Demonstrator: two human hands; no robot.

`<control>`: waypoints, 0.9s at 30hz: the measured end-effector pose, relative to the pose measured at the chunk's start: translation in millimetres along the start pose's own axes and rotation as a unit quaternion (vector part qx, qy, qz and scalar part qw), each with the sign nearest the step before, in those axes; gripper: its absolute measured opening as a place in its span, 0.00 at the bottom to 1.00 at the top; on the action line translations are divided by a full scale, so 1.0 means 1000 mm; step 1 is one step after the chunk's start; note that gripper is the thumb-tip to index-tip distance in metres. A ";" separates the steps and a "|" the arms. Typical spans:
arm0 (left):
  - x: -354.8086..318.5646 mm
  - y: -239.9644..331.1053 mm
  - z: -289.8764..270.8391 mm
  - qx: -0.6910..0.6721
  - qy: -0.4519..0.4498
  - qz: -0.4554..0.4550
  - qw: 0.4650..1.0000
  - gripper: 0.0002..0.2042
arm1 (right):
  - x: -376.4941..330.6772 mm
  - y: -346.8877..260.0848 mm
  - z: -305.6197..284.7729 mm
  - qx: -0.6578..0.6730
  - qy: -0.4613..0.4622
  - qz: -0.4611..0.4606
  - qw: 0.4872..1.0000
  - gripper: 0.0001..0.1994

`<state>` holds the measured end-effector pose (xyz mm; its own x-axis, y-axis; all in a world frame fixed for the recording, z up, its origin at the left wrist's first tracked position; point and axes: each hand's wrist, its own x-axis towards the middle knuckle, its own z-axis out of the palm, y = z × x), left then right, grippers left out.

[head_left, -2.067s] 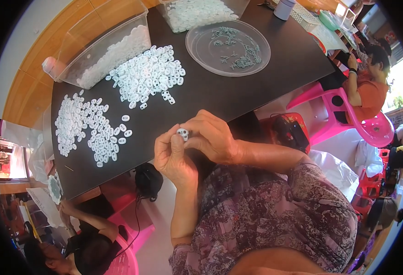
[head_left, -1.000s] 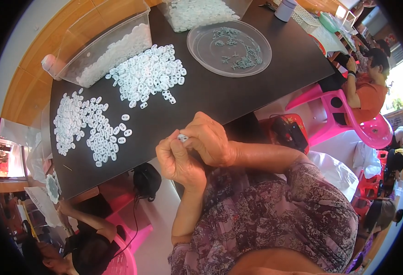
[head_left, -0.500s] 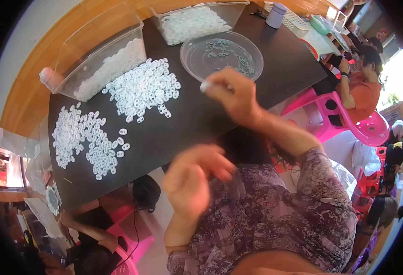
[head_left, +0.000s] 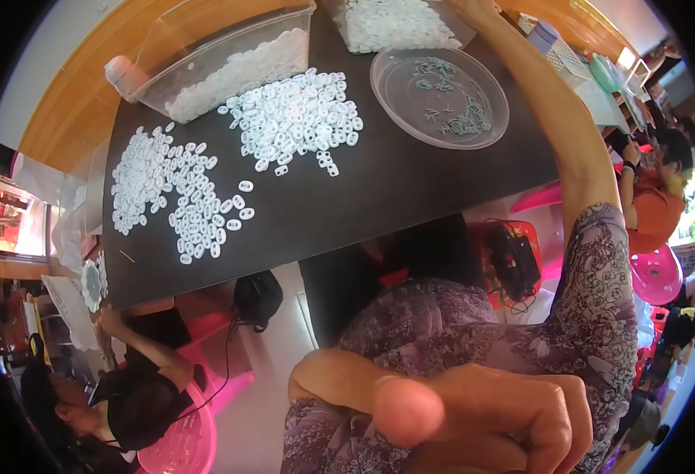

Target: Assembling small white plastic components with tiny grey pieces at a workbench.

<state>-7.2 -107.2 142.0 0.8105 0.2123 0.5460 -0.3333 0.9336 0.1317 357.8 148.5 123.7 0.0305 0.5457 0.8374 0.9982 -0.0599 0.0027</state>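
My left hand [head_left: 497,415] is raised close in front of my body, large in the picture. Its fingers are curled in, the thumb tip points up at me, and whatever they hold, if anything, is hidden. My right arm stretches far forward past the round clear tray [head_left: 399,107]. At the top edge my right hand [head_left: 478,8] is mostly cut off, beside a clear bin of white pieces [head_left: 399,28]; its fingers cannot be made out. Small grey-green pieces [head_left: 466,122] lie scattered in the tray. Two heaps of white oval two-holed pieces [head_left: 296,118] [head_left: 146,178] lie on the dark table.
A long clear bin [head_left: 241,75] of white pieces stands at the back left, with a pinkish bottle [head_left: 124,75] beside it. A lidded grey-purple cup [head_left: 542,35] stands at the far right. A red stool [head_left: 513,296] carries a black bag. Other people sit on pink chairs at both sides.
My right hand has gone from beside the round tray, with a white piece at its fingertips, to the far bin. The left has come nearer to me. The whole view has shifted.
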 end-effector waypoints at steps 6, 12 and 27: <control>0.001 0.007 0.001 -0.117 0.022 -0.085 0.989 0.42 | -0.081 -0.042 -0.008 0.088 -0.061 -0.147 0.983 0.07; 0.009 -0.037 -0.055 -0.080 -0.272 0.076 0.956 0.38 | -0.145 -0.047 -0.033 0.210 -0.239 -0.074 0.945 0.04; -0.073 0.030 -0.081 0.620 0.408 0.139 0.656 0.08 | -0.146 -0.056 -0.013 0.018 -0.435 -0.152 0.888 0.06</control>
<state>-37.2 -70.9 39.2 0.4548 0.8804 0.1344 -0.2493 -0.0191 0.9682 297.1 61.5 8.5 -0.2273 0.9718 0.0631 0.9679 0.2182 0.1250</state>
